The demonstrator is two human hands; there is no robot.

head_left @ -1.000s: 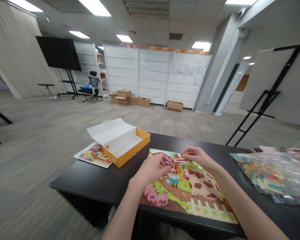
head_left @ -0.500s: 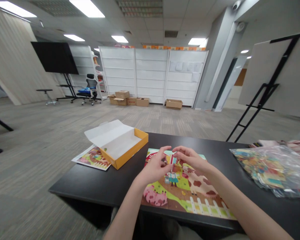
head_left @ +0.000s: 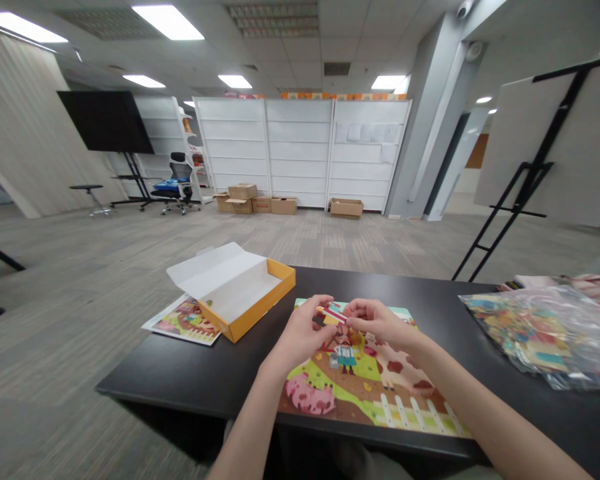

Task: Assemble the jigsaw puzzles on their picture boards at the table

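Note:
A colourful farm jigsaw puzzle point(head_left: 370, 393) with pigs, a cow and a white fence lies on the black table point(head_left: 205, 367) in front of me. My left hand point(head_left: 300, 333) and my right hand point(head_left: 375, 320) meet just above its far edge. Between their fingertips they pinch a small red, white and yellow puzzle piece point(head_left: 333, 315), lifted off the puzzle surface.
An open yellow box point(head_left: 240, 290) with a white lid flap sits at the table's left, on a printed picture sheet point(head_left: 180, 320). A clear plastic bag of loose pieces point(head_left: 535, 333) lies at the right. An easel point(head_left: 525, 180) stands beyond the table.
Both hands came together from resting on the puzzle's top edge and lifted a small piece off it; the camera tilted up slightly.

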